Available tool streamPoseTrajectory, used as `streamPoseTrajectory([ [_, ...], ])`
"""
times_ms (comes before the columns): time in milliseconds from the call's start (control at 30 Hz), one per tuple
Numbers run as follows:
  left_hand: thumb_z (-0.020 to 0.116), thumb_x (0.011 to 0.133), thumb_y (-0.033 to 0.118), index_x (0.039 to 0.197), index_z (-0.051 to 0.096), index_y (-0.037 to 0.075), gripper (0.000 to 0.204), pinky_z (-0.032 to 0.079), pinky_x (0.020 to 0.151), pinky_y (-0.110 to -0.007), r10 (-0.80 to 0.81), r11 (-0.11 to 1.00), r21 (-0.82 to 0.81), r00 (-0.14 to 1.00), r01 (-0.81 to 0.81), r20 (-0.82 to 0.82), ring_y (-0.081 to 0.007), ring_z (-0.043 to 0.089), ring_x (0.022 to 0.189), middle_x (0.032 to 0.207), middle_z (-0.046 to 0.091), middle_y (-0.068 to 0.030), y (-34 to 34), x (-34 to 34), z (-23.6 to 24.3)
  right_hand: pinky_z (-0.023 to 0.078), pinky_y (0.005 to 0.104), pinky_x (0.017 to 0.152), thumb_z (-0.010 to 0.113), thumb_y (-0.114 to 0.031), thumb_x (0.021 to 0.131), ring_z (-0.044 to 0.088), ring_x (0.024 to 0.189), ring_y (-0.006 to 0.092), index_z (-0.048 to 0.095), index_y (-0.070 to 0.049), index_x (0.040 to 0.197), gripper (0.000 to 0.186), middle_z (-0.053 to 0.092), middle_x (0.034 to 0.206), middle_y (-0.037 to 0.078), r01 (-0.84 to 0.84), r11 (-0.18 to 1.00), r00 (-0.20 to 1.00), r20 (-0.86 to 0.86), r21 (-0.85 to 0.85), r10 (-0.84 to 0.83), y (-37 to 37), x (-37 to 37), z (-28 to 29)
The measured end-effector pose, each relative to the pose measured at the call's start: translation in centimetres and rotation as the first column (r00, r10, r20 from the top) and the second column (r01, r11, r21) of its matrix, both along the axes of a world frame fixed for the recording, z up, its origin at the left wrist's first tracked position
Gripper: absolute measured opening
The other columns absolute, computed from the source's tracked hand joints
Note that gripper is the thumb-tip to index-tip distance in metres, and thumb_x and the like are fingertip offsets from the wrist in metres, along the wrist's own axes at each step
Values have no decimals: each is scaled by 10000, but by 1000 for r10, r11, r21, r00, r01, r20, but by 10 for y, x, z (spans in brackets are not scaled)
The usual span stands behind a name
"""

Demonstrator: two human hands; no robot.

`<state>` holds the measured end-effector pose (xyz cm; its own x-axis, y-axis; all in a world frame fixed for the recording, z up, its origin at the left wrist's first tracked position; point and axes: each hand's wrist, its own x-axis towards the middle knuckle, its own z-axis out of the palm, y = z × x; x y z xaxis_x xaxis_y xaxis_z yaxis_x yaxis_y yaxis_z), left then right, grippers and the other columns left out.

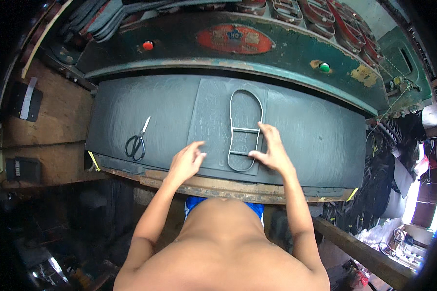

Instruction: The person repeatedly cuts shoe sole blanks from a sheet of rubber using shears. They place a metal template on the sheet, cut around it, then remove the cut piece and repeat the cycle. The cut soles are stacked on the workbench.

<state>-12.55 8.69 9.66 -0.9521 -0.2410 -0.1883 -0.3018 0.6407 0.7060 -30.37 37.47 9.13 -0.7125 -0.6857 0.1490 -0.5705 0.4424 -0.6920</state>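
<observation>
A shoe-sole-shaped metal cutting die [245,129] with two crossbars lies on a dark rubber-like sheet [209,106], its rounded wide end pointing away from me. My right hand [275,154] grips the die's right side, thumb reaching over the rim near the lower crossbar and fingertips at the upper one. To the left of the die, my left hand [186,162] is held over the near part of the sheet. Its fingers are bent and apart, with nothing in them. Black-handled scissors [136,145] lie farther left, blades pointing away.
The dark work surface [315,136] ends at a worn front edge [218,191]. Behind it runs a green machine beam [170,43] with a red button [148,45] and a green button [324,67]. More dies [320,19] and stacked dark sheets [99,22] rest on top.
</observation>
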Motion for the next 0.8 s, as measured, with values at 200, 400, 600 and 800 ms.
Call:
streamPoseTrajectory([
  [200, 901, 709, 291, 1528, 449, 37, 969, 378, 1082, -479, -474, 875, -182, 869, 448, -144, -370, 490, 1240, 1421, 480, -172, 30, -49, -31, 403, 457, 1125, 971, -286, 602, 480, 1320, 363, 353, -62, 1601, 1197, 496, 1415, 184, -154, 963, 983, 130, 223, 127, 31, -7, -28],
  [400, 926, 638, 380, 1523, 480, 99, 1030, 383, 1078, -465, -488, 858, -274, 857, 435, -168, -334, 505, 1225, 1615, 353, -162, 28, -51, -49, 397, 458, 1104, 991, -323, 487, 483, 1258, 358, 443, -88, 1561, 1228, 499, 1363, 156, -47, 974, 995, 100, 223, 25, 23, 3, -44],
  [600, 923, 617, 384, 1499, 518, 118, 1007, 383, 1075, -458, -508, 839, -314, 847, 445, -158, -319, 505, 1226, 1641, 339, -130, 27, -53, -54, 385, 459, 1092, 982, -321, 481, 485, 1263, 334, 473, -90, 1544, 1201, 508, 1341, 141, -75, 977, 994, 96, 202, 56, 27, -1, -48],
  [800, 927, 601, 370, 1498, 524, 119, 1015, 383, 1077, -455, -498, 847, -290, 856, 446, -137, -311, 501, 1235, 1634, 361, -118, 27, -53, -52, 381, 468, 1090, 975, -389, 487, 489, 1259, 324, 430, -125, 1582, 1251, 504, 1350, 134, -71, 971, 995, 79, 230, 54, 26, 0, -51],
])
